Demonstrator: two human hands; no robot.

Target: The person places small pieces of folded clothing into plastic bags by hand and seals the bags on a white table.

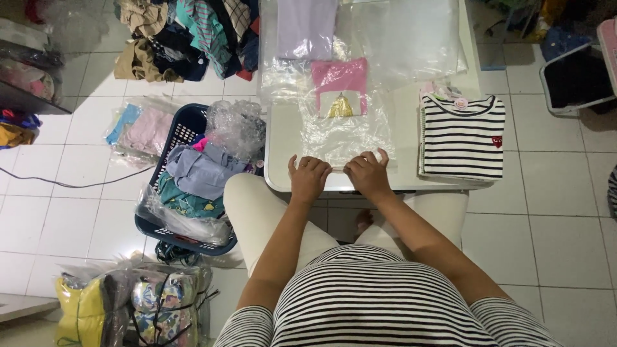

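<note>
Both hands pinch the near edge of a clear plastic bag (344,132) lying on the white table (283,148): the left hand (308,178) and right hand (367,172) sit side by side, fingers curled shut on the bag's flap at the table's front rim. Inside the bag, toward the table's middle, lies a folded pink garment (340,87). A striped shirt stack (463,136) rests at the table's right side, a laundry basket (183,186) stands left of the table. The slippery film could wrinkle or slip from the pinch, leaving the flap crooked.
</note>
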